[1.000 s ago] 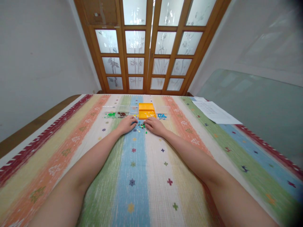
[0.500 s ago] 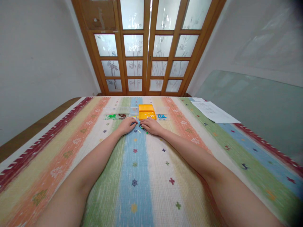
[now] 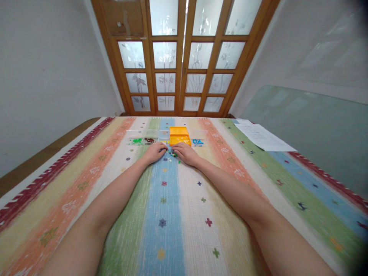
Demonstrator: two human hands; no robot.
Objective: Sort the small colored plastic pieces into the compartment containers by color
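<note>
A small loose pile of mixed coloured pieces (image 3: 173,154), green, dark and yellowish, lies on the striped cloth between my hands. At its left side is my left hand (image 3: 154,152), fingers curled together; whatever is at the fingertips is too small to make out. My right hand (image 3: 186,154) rests palm down at the pile's right edge, its fingers stretched out and slightly apart over the pieces. Just beyond the hands stands an opened orange box (image 3: 179,132) with white pieces (image 3: 181,140) in its near half.
Left of the box, clear trays hold green pieces (image 3: 136,141), dark brown pieces (image 3: 149,140) and some yellow ones (image 3: 164,142). Blue pieces (image 3: 197,142) sit in a clear tray to its right. Printed paper sheets (image 3: 263,137) lie at the far right of the striped tablecloth (image 3: 163,237).
My right hand has drawn slightly to the right, showing more of the pile. The left hand stays nearly in place. The whole view has shifted a little.
</note>
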